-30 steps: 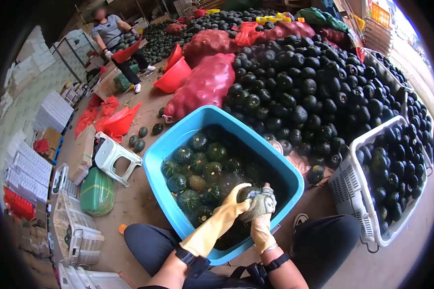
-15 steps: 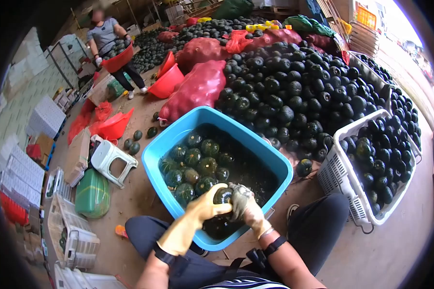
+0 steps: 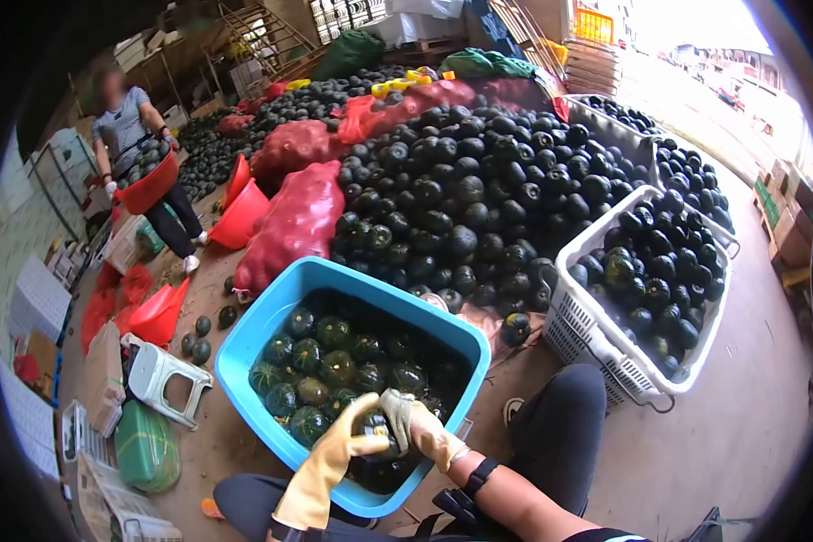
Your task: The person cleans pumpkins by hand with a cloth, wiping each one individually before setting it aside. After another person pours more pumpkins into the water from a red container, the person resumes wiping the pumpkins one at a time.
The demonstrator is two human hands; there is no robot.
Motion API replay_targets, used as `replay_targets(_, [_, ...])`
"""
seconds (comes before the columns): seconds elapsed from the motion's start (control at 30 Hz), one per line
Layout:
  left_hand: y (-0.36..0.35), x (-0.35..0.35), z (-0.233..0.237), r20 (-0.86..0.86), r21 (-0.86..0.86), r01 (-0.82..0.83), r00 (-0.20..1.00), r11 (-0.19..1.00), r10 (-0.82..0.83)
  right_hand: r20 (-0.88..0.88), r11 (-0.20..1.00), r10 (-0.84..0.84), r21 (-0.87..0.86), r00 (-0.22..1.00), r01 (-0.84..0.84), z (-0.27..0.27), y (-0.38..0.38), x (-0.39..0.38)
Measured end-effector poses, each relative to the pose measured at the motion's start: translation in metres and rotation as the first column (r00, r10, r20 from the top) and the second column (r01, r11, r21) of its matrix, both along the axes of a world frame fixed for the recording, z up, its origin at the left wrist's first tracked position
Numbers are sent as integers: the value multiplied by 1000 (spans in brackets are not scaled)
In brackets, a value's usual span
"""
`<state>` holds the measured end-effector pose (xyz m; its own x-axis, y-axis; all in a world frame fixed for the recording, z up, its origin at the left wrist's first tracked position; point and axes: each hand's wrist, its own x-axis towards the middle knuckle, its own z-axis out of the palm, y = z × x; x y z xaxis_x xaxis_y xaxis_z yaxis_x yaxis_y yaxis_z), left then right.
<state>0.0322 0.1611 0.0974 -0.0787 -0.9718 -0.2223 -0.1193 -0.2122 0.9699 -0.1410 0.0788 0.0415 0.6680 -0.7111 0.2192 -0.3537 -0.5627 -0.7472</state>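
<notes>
In front of me stands a blue tub [image 3: 397, 300] with dark water, and several green squashes [image 3: 337, 369] sit in it. My left hand [image 3: 341, 441], in a yellowish rubber glove, grips a dark green squash [image 3: 374, 426] above the water near the tub's front edge. My right hand [image 3: 414, 423] wears a rubber glove with a greyish cloth glove over the fingers. It is closed against the right side of the same squash. The fingertips of the right hand are partly hidden.
A large heap of squashes [image 3: 461, 208] lies beyond the tub. At the right stands a white crate [image 3: 596, 348] filled with them. A white stool [image 3: 163, 379] and a green container [image 3: 144, 447] are at the left. A person [image 3: 131, 126] carries a red basin [image 3: 149, 185].
My view has turned right, so the tub and crate appear further left and lower. Both hands stay on the squash, with the right hand shifted over it. The person still holds the red basin.
</notes>
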Motion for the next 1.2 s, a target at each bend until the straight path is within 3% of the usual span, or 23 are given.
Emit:
replay_targets(0.07, [-4, -16, 0, -231, 193, -383, 877, 903, 421, 269, 985, -172, 23, 948, 173, -67, -9, 20])
replay_targets(0.1, [-6, -14, -26, -165, 162, -427, 877, 890, 451, -259, 999, 48, 29, 965, -42, -36, -28, 30])
replay_targets(0.17, [0, -16, -60, 83, 42, -387, 920, 921, 383, -628, 930, -112, -340, 770, -142, 21, -17, 23])
replay_targets(0.2, [2, -11, -77, 157, -26, -309, 938, 951, 309, -421, 915, -122, -398, 899, -63, -58, -19, 28])
replay_targets(0.23, [8, -25, -36, 264, 5, -219, 941, 976, 210, -197, 894, -103, -448, 975, 4, -137, -22, 33])
replay_targets(0.3, [-1, -15, -21, 257, 1, -141, 957, 990, 136, -429, 529, -432, -833, 793, -162, -106, -14, 26])
replay_targets(0.33, [-2, -13, -17, 243, -8, -73, 967, 997, 73, -461, 802, -219, -587, 860, -111, -50, -8, 13])
replay_targets(0.4, [-13, -18, -45, 44, -191, -367, 923, 911, 381, -260, 683, -326, -730, 909, 36, -76, -3, 25])
replay_targets(0.43, [-23, -14, -52, 40, -93, -489, 868, 867, 494, -196, 616, -296, -787, 935, 30, -90, -3, 31])
replay_targets(0.47, [-33, -6, -62, -12, 129, -573, 815, 809, 579, -184, 73, -836, -971, 517, -226, -106, 1, 47])
replay_targets(0.53, [-32, -17, -53, 499, -64, -560, 699, 826, 513, -487, 743, -344, -664, 803, -84, -50, 1, 37])
replay_targets(0.63, [-30, -11, -35, 314, -339, -236, 884, 911, 346, -127, 999, 31, -40, 991, -36, -1, -4, 23])
replay_targets(0.7, [-37, -9, -20, 180, -345, -159, 956, 925, 231, 390, 779, 86, 547, 917, -306, 26, 0, 7])
replay_targets(0.77, [-49, -7, -20, -101, -306, -135, 989, 942, 109, 672, 818, 35, 406, 740, -407, 33, -2, 7])
replay_targets(0.87, [-57, -11, -22, -272, -237, -152, 958, 960, 84, 437, 981, -73, 194, 896, -15, -9, 6, -5])
replay_targets(0.97, [-62, -19, -37, 42, -300, -496, 847, 815, 530, 269, 985, -159, 113, 950, 132, 3, 6, -3])
replay_targets(1.0, [-58, -14, -42, 315, -569, -248, 816, 784, 486, 396, 931, -130, 363, 909, -25, 9, 6, 0])
replay_targets(1.03, [-49, -23, -38, 371, -519, -163, 842, 839, 392, 614, 616, -405, 731, 678, -294, -16, -1, 10])
replay_targets(1.07, [-34, -40, -29, 509, -585, 3, 780, 811, 364, 576, 410, -598, 817, 557, -405, -7, 6, 11])
replay_targets(1.1, [-20, -56, -36, 525, -603, -50, 726, 796, 443, 462, 217, -788, 826, 407, -520, 4, 13, 11])
replay_targets(1.13, [-9, -66, -40, 542, -620, -98, 664, 778, 515, 501, 316, -733, 850, 460, -422, -33, 5, 16])
replay_targets(1.17, [-8, -63, -18, 349, -299, -253, 869, 920, 352, 498, 374, -688, 867, 528, -330, -44, 4, 20])
replay_targets(1.2, [-8, -60, -12, 263, -210, -337, 885, 918, 385, 487, 509, -601, 845, 634, -167, -47, -1, 20])
